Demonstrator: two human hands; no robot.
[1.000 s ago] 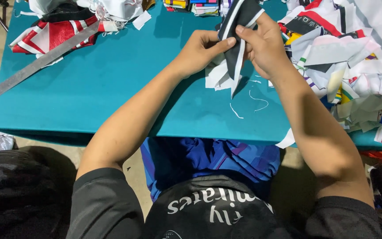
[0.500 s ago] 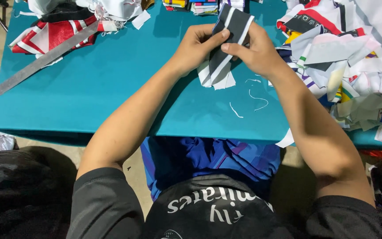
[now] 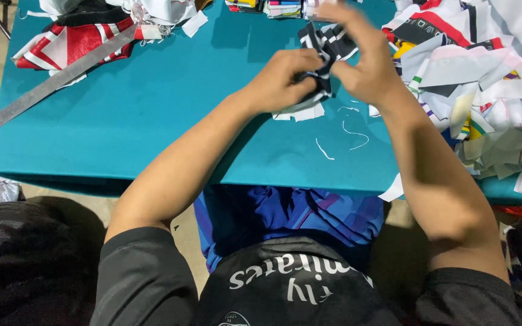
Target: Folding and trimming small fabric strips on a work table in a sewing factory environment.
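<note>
Fabric strip (image 3: 324, 51), black-and-white striped, is gripped between both hands above the bench (image 3: 152, 121) far edge; left hand (image 3: 285, 81) closed on its near end, right hand (image 3: 364, 69) pinching the upper part, long axis running away from the person.

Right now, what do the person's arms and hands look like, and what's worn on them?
Two bare forearms, no gloves, watch, rings or bands visible. Left hand and right hand are uncovered; the right is motion-blurred. Short dark grey sleeves end above the elbows, part of a dark top with white lettering.
</note>
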